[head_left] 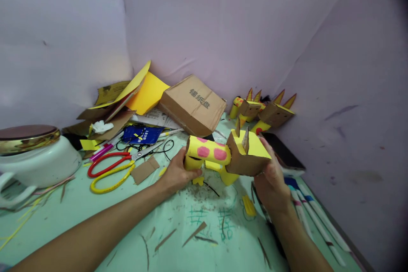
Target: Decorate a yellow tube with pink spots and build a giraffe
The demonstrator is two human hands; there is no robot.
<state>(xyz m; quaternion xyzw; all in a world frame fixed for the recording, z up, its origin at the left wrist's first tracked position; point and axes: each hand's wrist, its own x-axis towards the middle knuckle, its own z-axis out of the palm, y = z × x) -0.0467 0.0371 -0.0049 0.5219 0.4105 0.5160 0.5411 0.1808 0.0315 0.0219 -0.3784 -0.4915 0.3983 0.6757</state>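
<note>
Between my hands, just above the green tabletop [134, 229], is a cardboard toy animal [208, 151]. Its tube body is yellow with pink spots. A brown box head with a yellow top carries two pointed ears or horns. My left hand [178, 170] grips the rear end of the body, thumb on the near side. My right hand [273, 178] holds the right side of the head; most of its fingers are hidden behind it. Yellow legs show under the body.
Scissors [127, 161] with red and yellow handles lie left, near a lidded white mug [35, 161]. A cardboard box [194, 104] stands behind. Similar cardboard animals [276, 114] are at the back right. Markers [318, 216] lie right. Several cardboard scraps [194, 233] litter the front.
</note>
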